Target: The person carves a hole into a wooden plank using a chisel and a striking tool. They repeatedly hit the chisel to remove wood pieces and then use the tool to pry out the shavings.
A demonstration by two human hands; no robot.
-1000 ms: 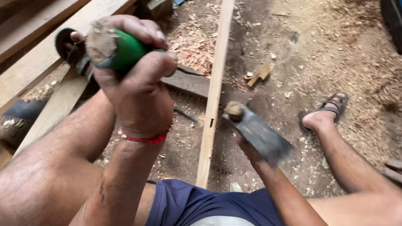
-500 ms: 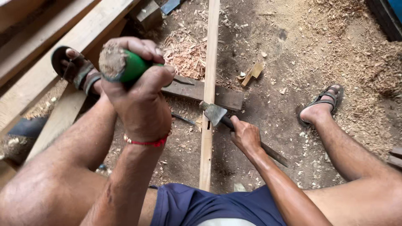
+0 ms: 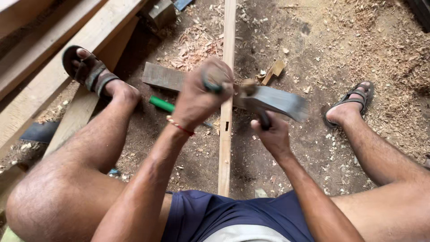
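Note:
My left hand (image 3: 199, 96) is a fist around a green-handled tool (image 3: 161, 104); its green shaft sticks out to the left of the fist. My right hand (image 3: 272, 134) grips the dark handle of a hatchet-like tool whose broad metal blade (image 3: 280, 102) is motion-blurred. Both hands meet over a long narrow wooden strip (image 3: 225, 157) that runs along the ground between my legs. The strip has a small slot (image 3: 225, 127) cut just below the hands. A red thread bracelet circles my left wrist.
A flat wooden block (image 3: 162, 76) lies under the strip. Thick planks (image 3: 40, 49) lie at the left, near my sandalled left foot (image 3: 92, 74). My right foot (image 3: 351, 105) rests on the dirt. An offcut (image 3: 274, 71) and wood shavings (image 3: 197, 42) litter the ground.
My left hand has dropped from close to the camera down to the strip with the green-handled tool. The metal blade has swung up and to the right of the strip.

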